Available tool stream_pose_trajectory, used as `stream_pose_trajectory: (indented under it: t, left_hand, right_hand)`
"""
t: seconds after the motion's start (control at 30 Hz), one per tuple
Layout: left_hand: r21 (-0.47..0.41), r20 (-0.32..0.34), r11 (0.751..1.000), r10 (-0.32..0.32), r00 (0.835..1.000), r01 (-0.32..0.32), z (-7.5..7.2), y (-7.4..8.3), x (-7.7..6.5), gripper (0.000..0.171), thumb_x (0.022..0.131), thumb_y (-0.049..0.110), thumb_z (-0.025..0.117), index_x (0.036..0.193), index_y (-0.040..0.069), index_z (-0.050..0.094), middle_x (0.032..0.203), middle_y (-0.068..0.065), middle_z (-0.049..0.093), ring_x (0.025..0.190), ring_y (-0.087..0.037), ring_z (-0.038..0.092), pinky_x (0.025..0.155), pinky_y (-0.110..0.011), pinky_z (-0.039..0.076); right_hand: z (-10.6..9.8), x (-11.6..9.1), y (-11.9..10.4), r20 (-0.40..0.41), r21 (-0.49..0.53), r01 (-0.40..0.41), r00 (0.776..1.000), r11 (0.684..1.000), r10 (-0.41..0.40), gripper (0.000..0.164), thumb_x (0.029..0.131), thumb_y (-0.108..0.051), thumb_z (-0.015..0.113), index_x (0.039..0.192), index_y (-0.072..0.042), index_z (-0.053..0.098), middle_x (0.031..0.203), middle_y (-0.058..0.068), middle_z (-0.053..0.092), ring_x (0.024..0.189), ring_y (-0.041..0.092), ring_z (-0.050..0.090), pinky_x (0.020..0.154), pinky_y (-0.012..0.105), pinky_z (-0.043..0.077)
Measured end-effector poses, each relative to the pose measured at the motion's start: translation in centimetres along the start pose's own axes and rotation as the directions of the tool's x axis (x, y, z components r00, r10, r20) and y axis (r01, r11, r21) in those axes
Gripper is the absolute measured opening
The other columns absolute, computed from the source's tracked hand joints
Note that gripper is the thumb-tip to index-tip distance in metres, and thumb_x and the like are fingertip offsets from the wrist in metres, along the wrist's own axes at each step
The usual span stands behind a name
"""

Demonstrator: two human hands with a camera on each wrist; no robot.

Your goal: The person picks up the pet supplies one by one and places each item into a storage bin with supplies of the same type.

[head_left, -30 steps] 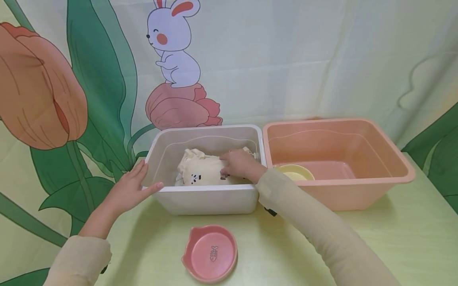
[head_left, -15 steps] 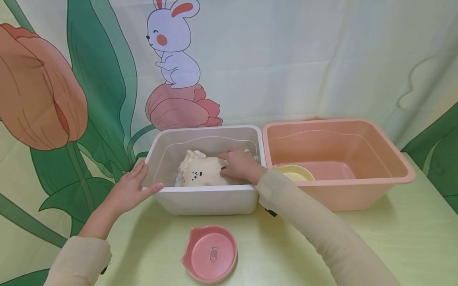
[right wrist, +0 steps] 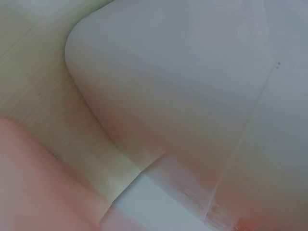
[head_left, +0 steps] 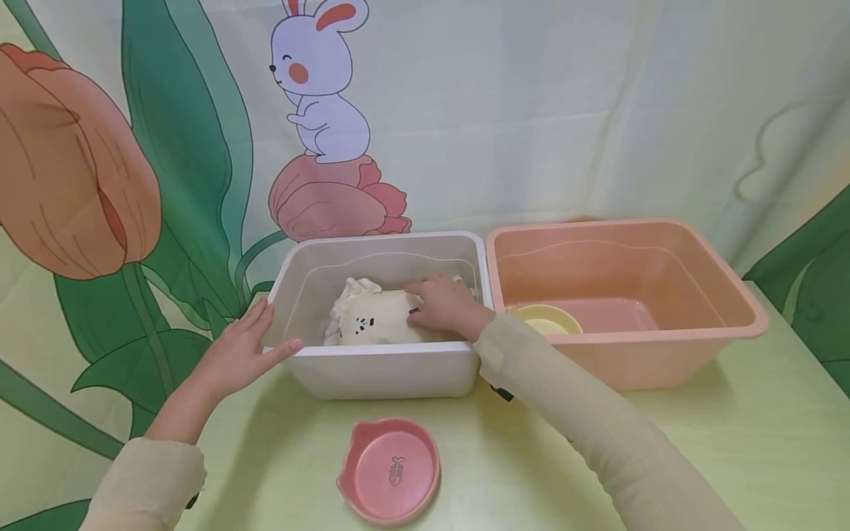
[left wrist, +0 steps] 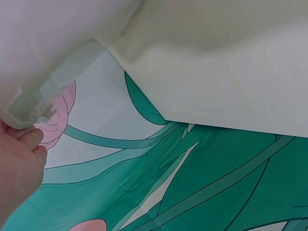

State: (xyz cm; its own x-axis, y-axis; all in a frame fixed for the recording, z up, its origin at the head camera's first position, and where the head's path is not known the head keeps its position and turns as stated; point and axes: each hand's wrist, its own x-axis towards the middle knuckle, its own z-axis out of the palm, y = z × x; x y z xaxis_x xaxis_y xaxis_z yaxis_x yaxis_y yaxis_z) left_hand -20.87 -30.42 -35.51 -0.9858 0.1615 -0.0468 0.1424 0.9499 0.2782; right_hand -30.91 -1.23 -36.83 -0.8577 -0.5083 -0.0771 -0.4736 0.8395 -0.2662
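In the head view, a crumpled cream cloth printed with small pandas lies inside the off-white plastic bin. My right hand reaches over the bin's front right corner and rests on the cloth's right part; its fingertips are partly hidden. On the bin's left rim lies my left hand, fingers straight along the side and thumb stretched toward the front rim. The left wrist view shows those fingers at the rim from below. From the right wrist view I see mostly the bin's outer wall.
Right beside the off-white bin stands a peach bin with a yellow dish inside. A pink cat-eared dish with a fishbone design sits on the pale table in front. Behind hangs a printed curtain.
Within the first half second the cloth's surface shifted slightly under my right hand, its panda print moving up a little. Since then both hands have stayed put.
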Motion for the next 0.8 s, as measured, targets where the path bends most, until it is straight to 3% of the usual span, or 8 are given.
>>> stream_pose_trajectory:
  t: [0.17, 0.27, 0.4, 0.63, 0.8]
  left_hand:
    - [0.001, 0.003, 1.0, 0.0, 1.0, 0.0, -0.07, 0.0, 0.03, 0.087, 0.084, 0.058, 0.041, 0.141, 0.0, 0.01, 0.147, -0.02, 0.004, 0.126, -0.052, 0.016, 0.094, -0.066, 0.02]
    - [0.0, 0.006, 1.0, -0.001, 1.0, 0.001, -0.1, 0.01, 0.02, 0.087, 0.084, 0.058, 0.041, 0.141, 0.0, 0.011, 0.148, -0.02, 0.003, 0.127, -0.051, 0.016, 0.095, -0.066, 0.02]
    - [0.001, 0.004, 1.0, 0.004, 1.0, -0.004, -0.19, 0.08, -0.02, 0.086, 0.084, 0.058, 0.041, 0.141, 0.0, 0.011, 0.148, -0.02, 0.004, 0.127, -0.051, 0.016, 0.095, -0.066, 0.02]
    - [0.0, 0.003, 1.0, 0.005, 1.0, -0.005, -0.15, 0.0, 0.05, 0.086, 0.084, 0.057, 0.042, 0.141, 0.0, 0.011, 0.147, -0.021, 0.004, 0.127, -0.051, 0.016, 0.095, -0.066, 0.02]
    - [-0.004, 0.008, 1.0, 0.004, 1.0, -0.004, -0.08, -0.05, 0.01, 0.086, 0.084, 0.058, 0.041, 0.141, 0.0, 0.01, 0.148, -0.02, 0.003, 0.127, -0.051, 0.016, 0.095, -0.066, 0.02]
  right_hand:
    - [0.17, 0.08, 0.26, 0.004, 0.013, 0.009, 1.0, 1.0, -0.009, 0.046, 0.08, -0.04, 0.059, 0.121, -0.021, 0.053, 0.119, -0.001, 0.056, 0.109, 0.019, 0.048, 0.095, 0.046, 0.034]
    - [0.17, 0.0, 0.31, 0.019, 0.006, 0.031, 0.999, 0.999, -0.031, 0.031, 0.081, -0.04, 0.059, 0.102, -0.017, 0.059, 0.093, -0.001, 0.06, 0.091, 0.016, 0.052, 0.085, 0.04, 0.039]
    - [0.0, -0.1, 0.3, 0.048, -0.026, 0.061, 0.997, 0.998, -0.059, 0.024, 0.083, -0.039, 0.057, 0.077, -0.016, 0.053, 0.066, -0.002, 0.046, 0.071, 0.014, 0.047, 0.071, 0.035, 0.037]
    - [-0.12, -0.1, 0.39, 0.103, -0.037, 0.061, 0.993, 0.997, -0.057, 0.025, 0.081, -0.041, 0.058, 0.077, -0.017, 0.053, 0.066, -0.004, 0.044, 0.071, 0.014, 0.045, 0.068, 0.032, 0.034]
    - [-0.25, -0.25, 0.52, 0.15, -0.035, 0.058, 0.987, 0.998, -0.052, 0.031, 0.081, -0.042, 0.059, 0.1, -0.017, 0.058, 0.082, -0.003, 0.055, 0.08, 0.015, 0.047, 0.076, 0.034, 0.039]
